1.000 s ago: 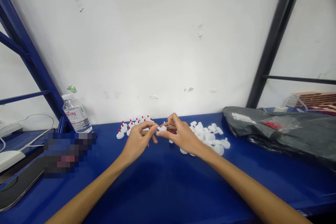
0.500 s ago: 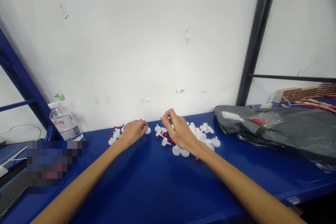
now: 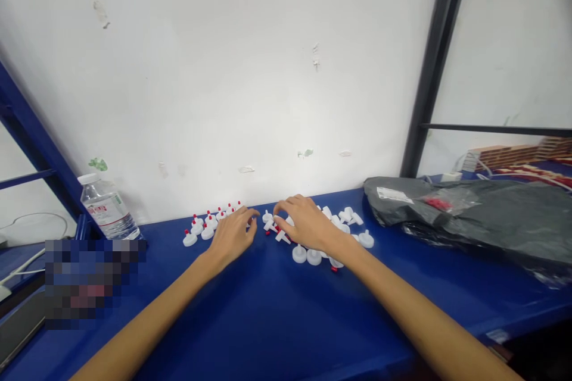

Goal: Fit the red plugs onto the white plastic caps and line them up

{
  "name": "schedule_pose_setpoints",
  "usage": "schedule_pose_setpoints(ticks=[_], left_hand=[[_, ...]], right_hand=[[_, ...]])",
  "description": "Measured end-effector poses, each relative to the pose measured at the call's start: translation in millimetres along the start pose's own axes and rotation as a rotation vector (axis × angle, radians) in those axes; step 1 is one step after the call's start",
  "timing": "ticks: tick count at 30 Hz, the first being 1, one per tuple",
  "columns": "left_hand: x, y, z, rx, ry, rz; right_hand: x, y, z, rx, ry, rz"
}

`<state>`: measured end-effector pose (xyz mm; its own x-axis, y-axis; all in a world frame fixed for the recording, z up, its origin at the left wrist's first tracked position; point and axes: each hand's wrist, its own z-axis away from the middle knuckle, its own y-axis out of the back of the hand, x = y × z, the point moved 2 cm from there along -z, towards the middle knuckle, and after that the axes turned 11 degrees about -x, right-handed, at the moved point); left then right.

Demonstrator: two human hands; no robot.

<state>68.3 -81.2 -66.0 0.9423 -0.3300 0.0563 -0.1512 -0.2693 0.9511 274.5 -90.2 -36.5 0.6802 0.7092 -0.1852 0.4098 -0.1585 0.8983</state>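
Observation:
My left hand (image 3: 235,233) is over the right end of a group of white nozzle caps with red tips (image 3: 208,231). Its thumb and forefinger are apart, with a bit of white showing behind them; nothing appears held. The capped pieces stand upright in rough rows, some hidden by this hand. My right hand (image 3: 306,223) hovers low over a pile of loose white nozzle caps (image 3: 313,256), thumb and fingers parted and bent downward. Small red tips (image 3: 334,269) lie among these white pieces. Part of the pile is covered by my right hand and wrist.
A clear water bottle (image 3: 107,208) stands at the left, near a pixelated patch. Dark grey plastic bags (image 3: 491,220) lie at the right, topped by a small clear bag of red pieces (image 3: 440,203). A white wall (image 3: 241,83) rises behind the blue table (image 3: 268,315).
My left thumb and forefinger have parted from a pinch at a white cap, and that hand is slightly lower. My right hand has come down with its fingers spread wider.

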Motion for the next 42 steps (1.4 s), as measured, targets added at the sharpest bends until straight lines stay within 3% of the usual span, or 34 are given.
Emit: schedule_pose_setpoints(ticks=[4, 7, 13, 18, 35, 42], left_hand=[[9, -10.3, 15, -0.025, -0.011, 0.142], [9, -14.1, 19, -0.062, -0.035, 0.146], [8, -18.6, 19, -0.140, -0.096, 0.136], [9, -25.4, 19, -0.179, -0.177, 0.158], [7, -26.7, 20, -0.150, -0.076, 0.197], [11, -14.1, 23, -0.120, -0.013, 0.204]], right_hand=[[8, -20, 0, -0.178, -0.009, 0.135], [10, -27, -1, -0.209, -0.027, 0.142], [10, -11, -4, -0.094, -0.004, -0.005], [21, 7, -3, -0.033, -0.104, 0.001], [35, -11, -4, -0.108, -0.093, 0.050], [31, -6, -4, -0.048, -0.056, 0.055]])
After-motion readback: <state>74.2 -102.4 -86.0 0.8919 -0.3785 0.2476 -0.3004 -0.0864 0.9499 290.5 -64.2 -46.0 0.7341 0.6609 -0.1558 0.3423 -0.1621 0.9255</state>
